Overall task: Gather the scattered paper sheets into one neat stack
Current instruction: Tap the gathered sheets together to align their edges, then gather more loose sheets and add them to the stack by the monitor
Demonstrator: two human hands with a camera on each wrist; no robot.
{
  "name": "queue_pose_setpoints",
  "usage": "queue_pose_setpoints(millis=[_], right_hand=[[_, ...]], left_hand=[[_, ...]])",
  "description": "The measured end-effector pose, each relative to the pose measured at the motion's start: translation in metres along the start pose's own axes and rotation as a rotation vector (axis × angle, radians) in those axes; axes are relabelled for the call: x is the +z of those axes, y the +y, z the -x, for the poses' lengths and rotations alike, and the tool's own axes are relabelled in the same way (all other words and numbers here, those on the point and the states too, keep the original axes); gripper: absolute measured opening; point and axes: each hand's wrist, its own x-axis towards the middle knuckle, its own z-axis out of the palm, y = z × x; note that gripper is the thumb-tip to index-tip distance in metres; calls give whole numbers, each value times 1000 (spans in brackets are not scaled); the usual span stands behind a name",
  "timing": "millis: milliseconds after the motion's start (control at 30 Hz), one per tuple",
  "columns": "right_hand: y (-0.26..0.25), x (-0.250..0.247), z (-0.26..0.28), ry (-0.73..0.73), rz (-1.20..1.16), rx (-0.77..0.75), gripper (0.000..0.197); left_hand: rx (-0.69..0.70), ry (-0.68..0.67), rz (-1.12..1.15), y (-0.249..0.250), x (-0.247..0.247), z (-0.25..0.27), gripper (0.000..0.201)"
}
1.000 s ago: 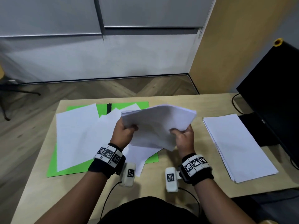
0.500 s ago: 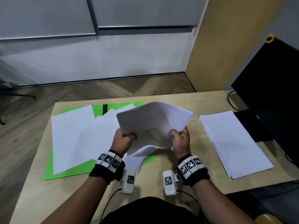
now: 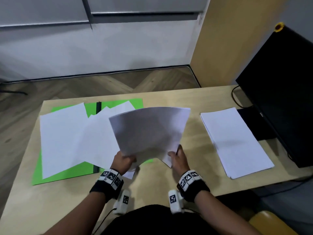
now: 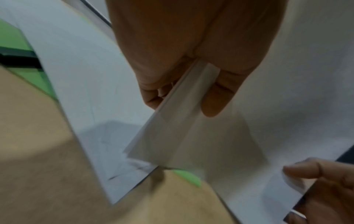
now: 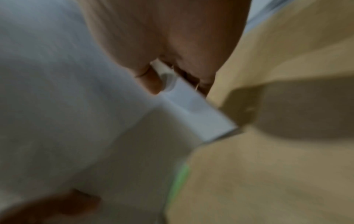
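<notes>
Both hands hold a bundle of white sheets (image 3: pixel 149 131) lifted off the desk, tilted up and away from me. My left hand (image 3: pixel 122 161) pinches its near left corner, thumb over the paper edge (image 4: pixel 184 94). My right hand (image 3: pixel 177 156) pinches the near right corner (image 5: pixel 172 81). Loose white sheets (image 3: pixel 62 138) still lie fanned on a green folder (image 3: pixel 50 175) at the left. A squared stack of white paper (image 3: pixel 235 141) lies on the desk at the right.
The wooden desk (image 3: pixel 152 187) has bare surface in front of me and between the held bundle and the right stack. A black monitor (image 3: pixel 284 85) with its cable stands at the far right. Beyond the far desk edge is wood floor.
The held bundle has flattened out and swung up and to the right, its far edge now higher. Both hands slid to the near corners and moved slightly right.
</notes>
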Motion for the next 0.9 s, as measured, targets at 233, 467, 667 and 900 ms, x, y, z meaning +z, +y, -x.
queue_pose_setpoints(millis=[233,467,667,900], right_hand=[[40,-54,-17,16,231,-20,11],[55,-113,-36,12,411,213,37],[41,-164,-54,157,442,112,40],[45,-258,-82,408,587,109,40]], left_hand=[[-115,-57,37,5,38,-2,32],[-220,-297,-23,38,110,-2,24],[-264,-325,53,67,157,-2,27],[-57,-527,-12,113,240,-7,40]])
